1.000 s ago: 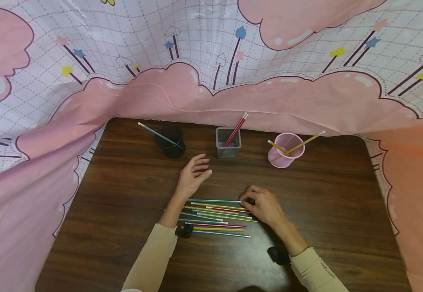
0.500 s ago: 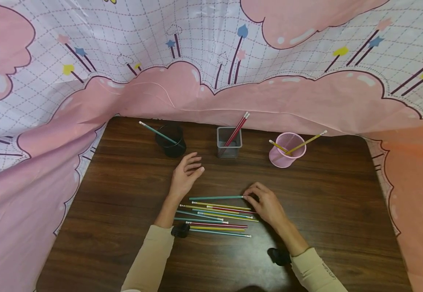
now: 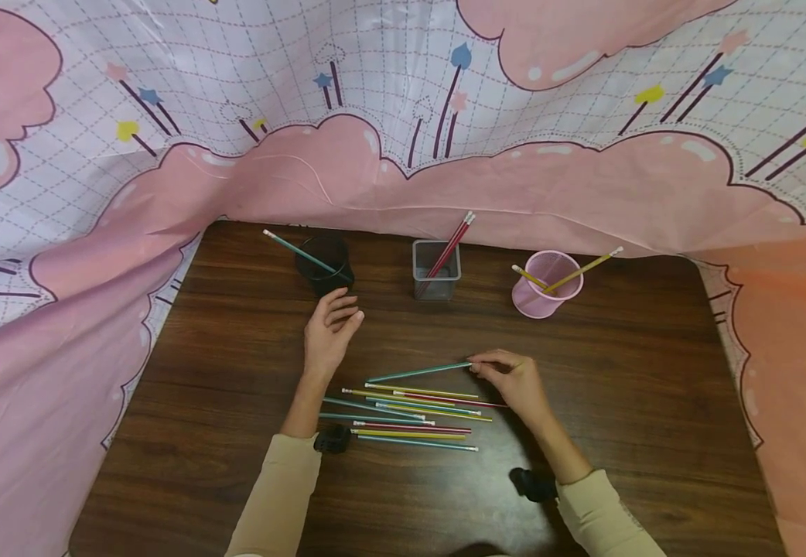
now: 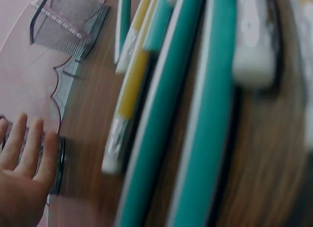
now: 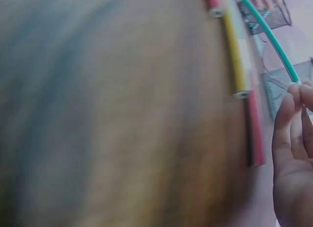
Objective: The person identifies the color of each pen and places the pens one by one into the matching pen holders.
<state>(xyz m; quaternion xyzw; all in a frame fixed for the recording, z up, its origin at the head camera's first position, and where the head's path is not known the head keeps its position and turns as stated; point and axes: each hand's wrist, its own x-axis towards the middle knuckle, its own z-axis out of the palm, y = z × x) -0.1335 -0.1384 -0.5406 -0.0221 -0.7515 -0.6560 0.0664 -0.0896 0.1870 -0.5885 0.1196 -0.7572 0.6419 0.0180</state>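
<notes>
My right hand [image 3: 514, 381] pinches the right end of a green pencil [image 3: 420, 372] between thumb and fingertips. That end is raised and the pencil slants down to the left, toward a row of pencils. In the right wrist view the same green pencil [image 5: 271, 38] runs up from the fingertips. My left hand [image 3: 326, 334] holds nothing, its fingers loosely spread just in front of the black mesh cup [image 3: 326, 288]. Several yellow, red and green pencils [image 3: 410, 431] lie side by side between my forearms, most with white erasers.
A green pencil [image 3: 298, 251] leans in the black cup. Red pencils [image 3: 450, 246] stand in a grey square holder [image 3: 436, 290] at the back middle. Farther right, a pink cup [image 3: 535, 305] holds two yellow pencils. A patterned cloth [image 3: 403, 189] hangs behind the table.
My right hand has lifted the green pencil's right end off the table and moved slightly up and right. My left hand has drifted left, toward the black cup.
</notes>
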